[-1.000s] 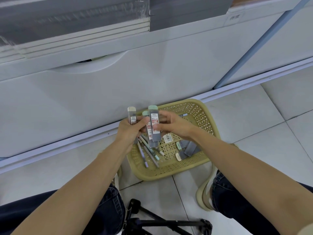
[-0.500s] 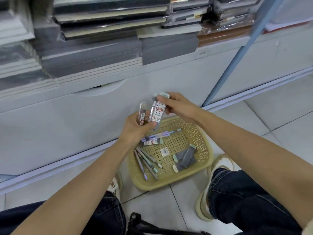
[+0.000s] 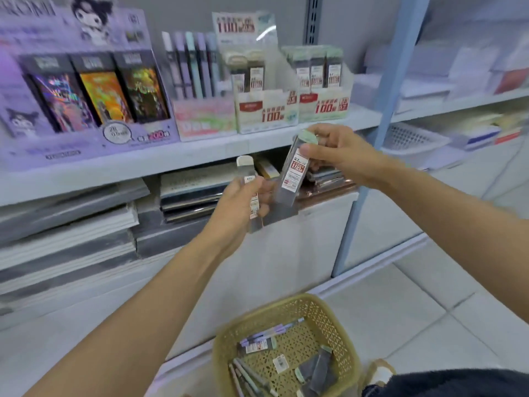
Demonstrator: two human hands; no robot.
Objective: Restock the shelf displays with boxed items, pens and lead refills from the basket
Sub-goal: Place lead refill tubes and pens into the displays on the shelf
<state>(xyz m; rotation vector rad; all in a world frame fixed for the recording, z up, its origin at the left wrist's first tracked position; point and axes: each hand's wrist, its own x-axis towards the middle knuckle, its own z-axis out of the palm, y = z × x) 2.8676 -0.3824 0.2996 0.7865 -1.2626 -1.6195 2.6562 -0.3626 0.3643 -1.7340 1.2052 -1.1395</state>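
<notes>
Right hand point(image 3: 340, 156): fingers point(image 3: 308, 150) narrow, pinching the green-capped lead refill case point(image 3: 294, 173) near its cap end. The case hangs tilted at the middle of the frame, label towards me, reading 0.7.

Left hand point(image 3: 237, 204): curled round a white-capped refill case point(image 3: 246, 170), cap up. I cannot tell if a second case sits behind it.

Both cases are below the shelf edge point(image 3: 200, 154), in front of the stacked notebooks point(image 3: 189, 193).

Step in hand, as I judge it: slot the 0.7 case into its display.
- Two lead refill display boxes sit at upper middle: left box point(image 3: 264, 113), right box point(image 3: 325, 103). The right one looks like the 0.7 box, but blur leaves me unsure, so check its front card before dropping.
- Bring the case upright, cap up like the stocked ones, and lower it in from above.
- Keep the pinch high so my fingertips stay out of the slot.

Room and edges:
- The box fronts are low but the side walls rise, so go in over the front.
- The pen display point(image 3: 194, 67) stands just beside the left box, where a stray elbow would tip it.
- The blue upright point(image 3: 380, 116) bounds the right.
- The basket point(image 3: 229, 338) on the floor, lower middle, holds more pens point(image 3: 249, 375) and cases.
</notes>
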